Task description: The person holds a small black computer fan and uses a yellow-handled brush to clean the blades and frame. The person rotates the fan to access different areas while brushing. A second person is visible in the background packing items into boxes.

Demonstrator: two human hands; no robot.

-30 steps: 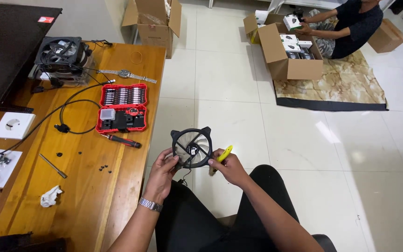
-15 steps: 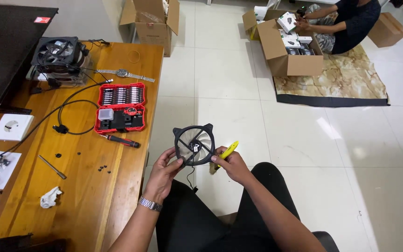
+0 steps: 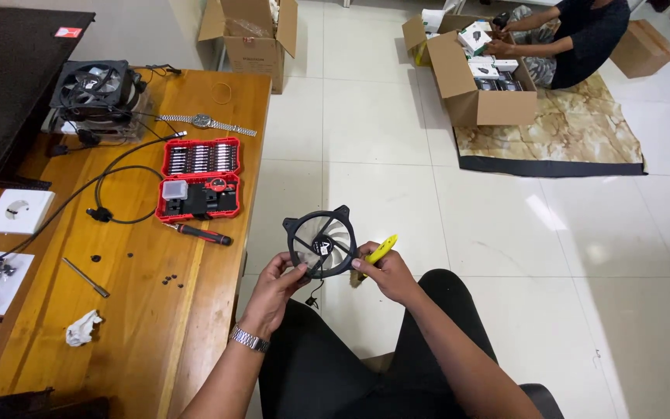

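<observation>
Head view: one black fan [image 3: 321, 244] is held face-up over the lap, right of the table [image 3: 195, 310], left hand [image 3: 277, 283] with fingers closed on its lower-left rim, right hand [image 3: 385, 273] gripping one yellow screwdriver [image 3: 380, 249] touching its right edge.

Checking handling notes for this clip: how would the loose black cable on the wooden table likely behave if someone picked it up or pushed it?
The black cable lies in a loose loop on the wooden table, so it is probably floppy and would sag when lifted. It looks thin, so likely light. One end runs toward the cooler fan; pulling might tug whatever it joins.
</observation>
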